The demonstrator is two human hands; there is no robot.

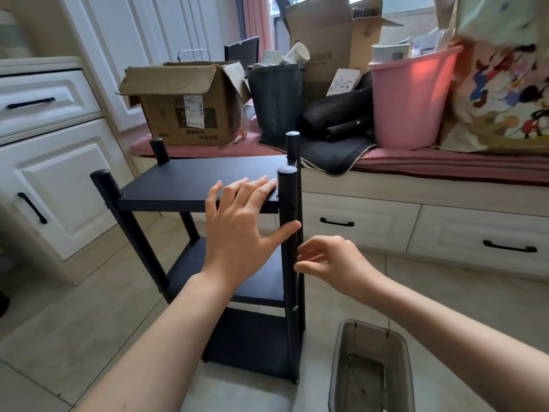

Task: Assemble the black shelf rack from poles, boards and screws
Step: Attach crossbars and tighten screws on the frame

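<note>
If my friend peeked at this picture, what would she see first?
Probably the black shelf rack standing on the floor in the middle, with the left hand resting on the front edge of its top board and the right hand beside its front right pole. Next, the big pink bucket on the bench behind, beside a cartoon-printed bag.

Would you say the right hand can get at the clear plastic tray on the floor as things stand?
Probably yes: the right hand is beside the front pole, and the tray sits open-topped just below it with nothing between.
</note>
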